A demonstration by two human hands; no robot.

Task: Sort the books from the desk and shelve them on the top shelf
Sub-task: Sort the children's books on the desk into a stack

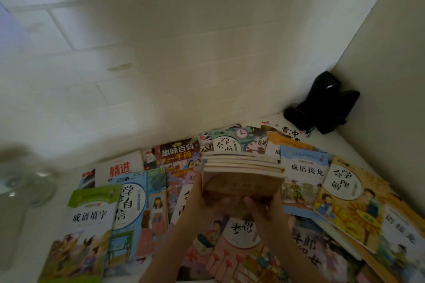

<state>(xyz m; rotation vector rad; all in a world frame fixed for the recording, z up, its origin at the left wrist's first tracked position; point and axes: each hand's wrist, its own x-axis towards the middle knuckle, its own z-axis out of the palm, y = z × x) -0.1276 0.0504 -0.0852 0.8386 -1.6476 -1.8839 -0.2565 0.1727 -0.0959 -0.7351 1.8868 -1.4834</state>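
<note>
Stack of thin books [242,169] lifted above desk [358,151], centre. Left hand [208,193] and right hand [262,208] grip near edge, fingers curled underneath. Probably light, glossy covers slippery; better support both sides.

Home study: kids' books [92,232], desk [358,145]

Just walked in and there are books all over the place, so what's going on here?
A person is holding a small stack of books up in both hands, the left hand on one side and the right hand on the other, fingers curled round it. Many more books still lie spread over the white desk. No shelf is in view.
</note>
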